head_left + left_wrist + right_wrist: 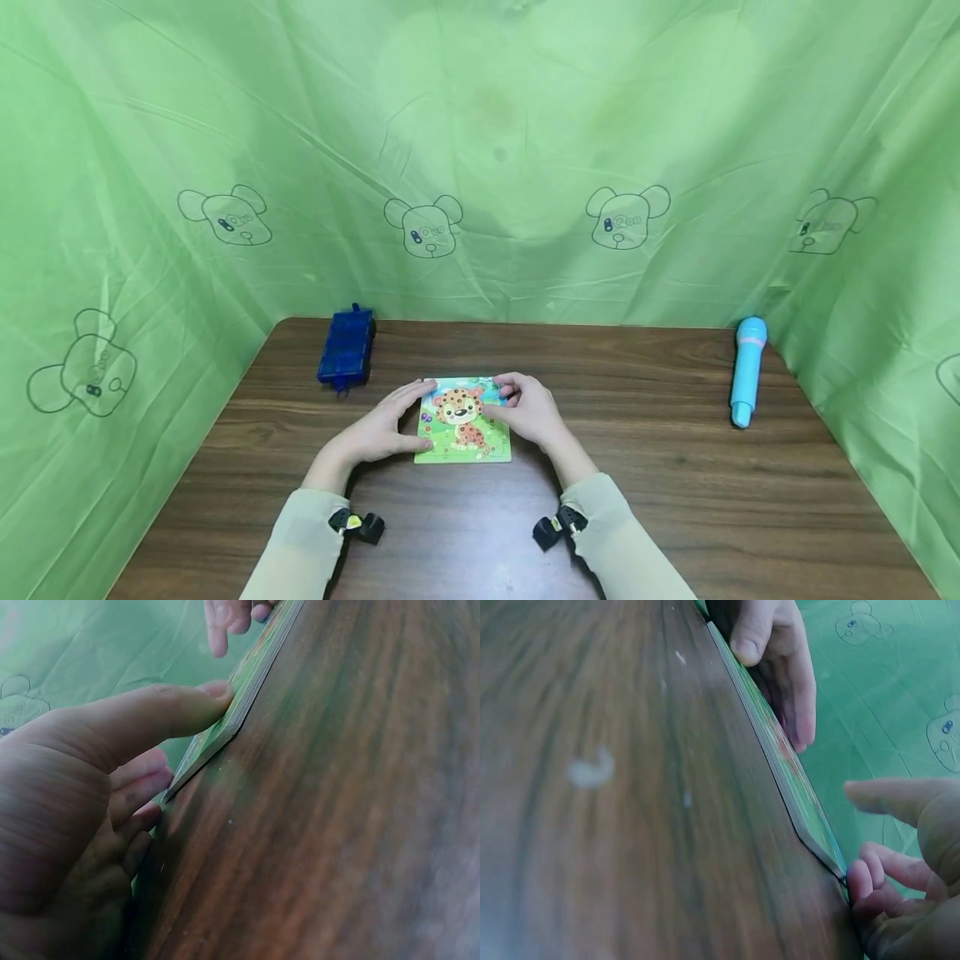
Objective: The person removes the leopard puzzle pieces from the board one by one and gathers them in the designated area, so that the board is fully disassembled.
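A thin square board (471, 437) with a cartoon leopard picture lies on the wooden table, its edge showing in both wrist views. My left hand (384, 427) spans the board's left side: the thumb (176, 712) rests on the near left corner, and the other fingers reach to the far left corner. At the right side is my right hand (534, 410). Its loosely bent fingers (870, 877) touch the corner of the board, while its thumb (889, 799) is held out above the surface, apart from it.
A blue plastic case (347, 348) stands at the back left of the table (637, 500). Toward the back right lies a light blue toy microphone (747, 371). Green curtain (510, 150) with bear outlines hangs around the back and sides.
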{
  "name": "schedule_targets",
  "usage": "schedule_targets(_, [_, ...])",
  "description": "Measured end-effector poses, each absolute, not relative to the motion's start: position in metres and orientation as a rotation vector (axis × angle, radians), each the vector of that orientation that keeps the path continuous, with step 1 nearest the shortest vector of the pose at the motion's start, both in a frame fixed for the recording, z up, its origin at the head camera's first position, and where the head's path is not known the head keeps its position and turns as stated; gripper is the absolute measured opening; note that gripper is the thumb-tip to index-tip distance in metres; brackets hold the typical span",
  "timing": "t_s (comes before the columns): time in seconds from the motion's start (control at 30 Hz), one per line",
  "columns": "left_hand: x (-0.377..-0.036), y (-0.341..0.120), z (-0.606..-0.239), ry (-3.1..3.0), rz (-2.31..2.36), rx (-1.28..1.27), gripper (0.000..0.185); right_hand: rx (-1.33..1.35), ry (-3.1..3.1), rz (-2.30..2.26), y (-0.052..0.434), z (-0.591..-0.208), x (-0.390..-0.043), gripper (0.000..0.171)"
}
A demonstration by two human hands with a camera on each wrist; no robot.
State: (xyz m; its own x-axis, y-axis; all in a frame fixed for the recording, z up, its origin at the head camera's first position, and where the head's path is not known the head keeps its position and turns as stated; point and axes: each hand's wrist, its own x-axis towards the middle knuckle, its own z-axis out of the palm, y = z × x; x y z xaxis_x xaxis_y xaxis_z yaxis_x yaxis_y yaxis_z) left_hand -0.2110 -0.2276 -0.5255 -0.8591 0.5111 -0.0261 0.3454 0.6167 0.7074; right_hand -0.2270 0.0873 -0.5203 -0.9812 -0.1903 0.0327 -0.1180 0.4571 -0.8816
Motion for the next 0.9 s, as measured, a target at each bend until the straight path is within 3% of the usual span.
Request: schedule_targets(0.9, [-0.2116, -0.2254, -0.5258, 2.632, 1.037, 0.741, 0.102, -0.177, 2.556, -1.619, 0.0916, -0.5238, -0.2325, 0.057])
